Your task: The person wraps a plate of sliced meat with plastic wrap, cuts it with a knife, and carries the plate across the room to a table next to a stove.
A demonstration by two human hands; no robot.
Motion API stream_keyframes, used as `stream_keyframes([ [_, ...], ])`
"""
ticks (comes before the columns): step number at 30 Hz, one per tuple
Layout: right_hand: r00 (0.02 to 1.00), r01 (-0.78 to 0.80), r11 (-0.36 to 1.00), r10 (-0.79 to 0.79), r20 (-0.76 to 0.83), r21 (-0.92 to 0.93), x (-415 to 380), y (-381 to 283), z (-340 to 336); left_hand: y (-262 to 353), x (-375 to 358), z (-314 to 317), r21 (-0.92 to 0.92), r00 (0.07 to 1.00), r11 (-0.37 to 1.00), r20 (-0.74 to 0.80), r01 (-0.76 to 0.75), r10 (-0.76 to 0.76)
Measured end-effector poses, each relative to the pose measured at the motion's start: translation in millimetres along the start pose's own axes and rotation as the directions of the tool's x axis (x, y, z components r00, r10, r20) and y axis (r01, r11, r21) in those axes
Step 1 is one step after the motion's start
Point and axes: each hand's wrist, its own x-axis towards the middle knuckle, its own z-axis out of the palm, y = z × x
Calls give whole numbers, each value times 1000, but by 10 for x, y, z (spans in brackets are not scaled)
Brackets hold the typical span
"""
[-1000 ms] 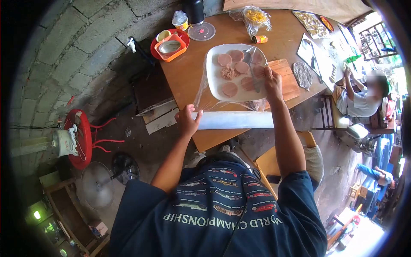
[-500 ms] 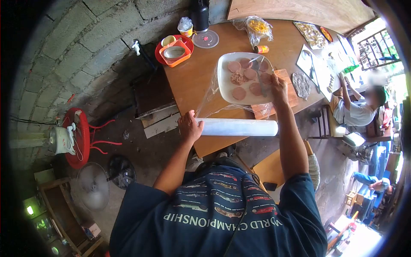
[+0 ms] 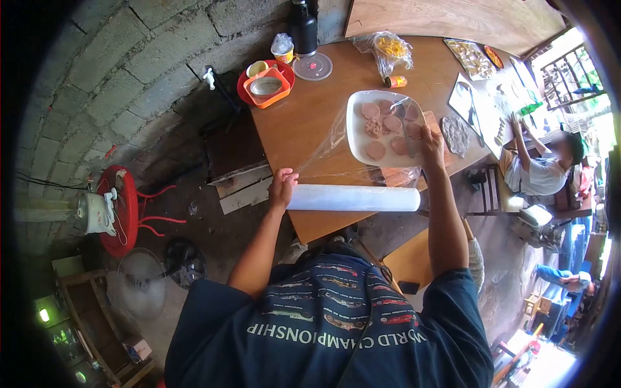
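left hand (image 3: 283, 187) still grips roll (image 3: 352, 198), pulled farther back; right hand (image 3: 431, 139) pins film (image 3: 336, 145).

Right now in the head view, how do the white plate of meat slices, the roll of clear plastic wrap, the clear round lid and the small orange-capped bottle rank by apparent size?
1. White plate of meat slices and roll of clear plastic wrap: alike in extent, and the roll lies nearer the camera, so unranked.
2. Clear round lid.
3. Small orange-capped bottle.
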Motion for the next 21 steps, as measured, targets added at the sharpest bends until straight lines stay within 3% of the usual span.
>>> stream_keyframes([
  [2,999,-31,999,31,-41,10,-50,-43,44,103,16,-15,-126,979,970,27,205,-204],
  [3,999,-29,999,30,-42,12,-88,-91,58,163,17,-29,-125,979,971,27,203,-202],
  [8,996,-67,998,68,-54,14,-84,-65,71,265,156,-122,-222,879,851,164,476,-449],
  [11,998,-31,1000,30,-63,-3,-100,-46,70,214,180,-141,-144,867,856,134,496,-480],
  [15,992,-39,999,41,-115,22,-77,9,-19,60,246,-311,-173,864,846,108,504,-493],
  [17,976,-63,979,19,-219,-194,67,70,-297,-313,356,-592,-493,898,767,74,411,-434],
  [18,973,-25,1000,28,-229,16,109,36,-396,-283,309,-649,-495,899,766,74,410,-432],
  [20,958,74,985,-113,-263,-155,183,-188,-661,-162,209,-746,-131,910,901,56,414,-411],
  [21,963,101,978,-142,-229,-182,185,-329,-848,89,100,-660,-148,912,902,1,406,-410],
])
